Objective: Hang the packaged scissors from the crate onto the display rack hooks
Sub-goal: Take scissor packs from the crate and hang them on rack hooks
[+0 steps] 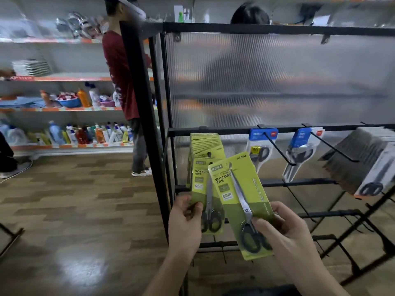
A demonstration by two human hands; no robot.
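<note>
My right hand [284,228] grips a green packaged pair of scissors [239,201] by its lower part, tilted, with its top hole close to the hanging stack. My left hand [186,218] pinches the lower left edge of the front green pack [202,184] in a stack of green scissor packs [205,146] that hangs from a hook on the black display rack [213,130]. The hook under that stack is hidden by the packs. The crate is out of view.
Two blue-topped scissor packs [259,146] [299,152] hang on long black hooks [280,150] to the right, then a thick grey stack [363,159]. A ribbed translucent panel backs the rack. A person in a red shirt [121,77] stands left, by store shelves with bottles [85,133].
</note>
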